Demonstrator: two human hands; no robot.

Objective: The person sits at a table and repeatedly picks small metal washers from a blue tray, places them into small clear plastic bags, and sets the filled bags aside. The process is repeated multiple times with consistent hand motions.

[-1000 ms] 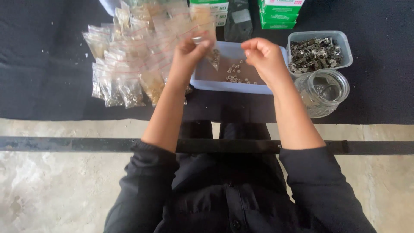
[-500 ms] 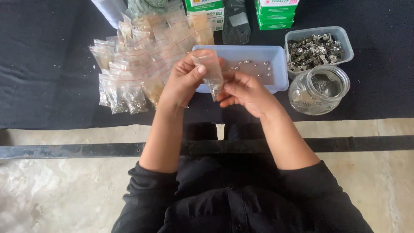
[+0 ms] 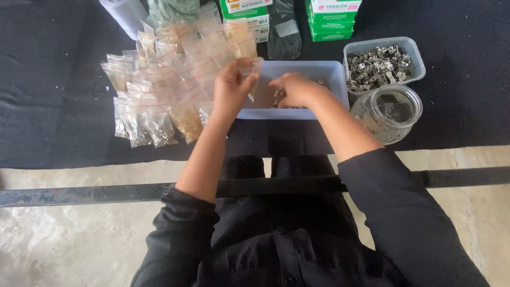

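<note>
While my left hand [image 3: 232,85] pinches a small clear bag [image 3: 254,74] at the near-left corner of the pale blue tray [image 3: 329,72], my right hand [image 3: 294,89] is down inside that tray, fingers curled over the little metal pieces [image 3: 278,94] on its floor. Left grip: narrow, thumb and fingers closed on the bag's top edge, the bag hanging upright. Right grip: I cannot tell whether it has closed on any piece; the fingertips hide what is under them.

Around me: a spread of filled clear bags [image 3: 159,90] lies to the left on the black cloth [image 3: 53,79], overlapping one another, just beside my left wrist. To the right of the tray sits a clear tub of metal clips [image 3: 380,61], and nearer me a glass jar [image 3: 390,111], just beside my right forearm. Green and white boxes [image 3: 332,16] stand at the far edge, with a dark packet [image 3: 284,26] between them. Nothing lies between my hands and the tray.

Half a second ago both hands were together in front of the tray, working the bag between them; now they have parted, the right gone into the tray, the left keeping the bag.
</note>
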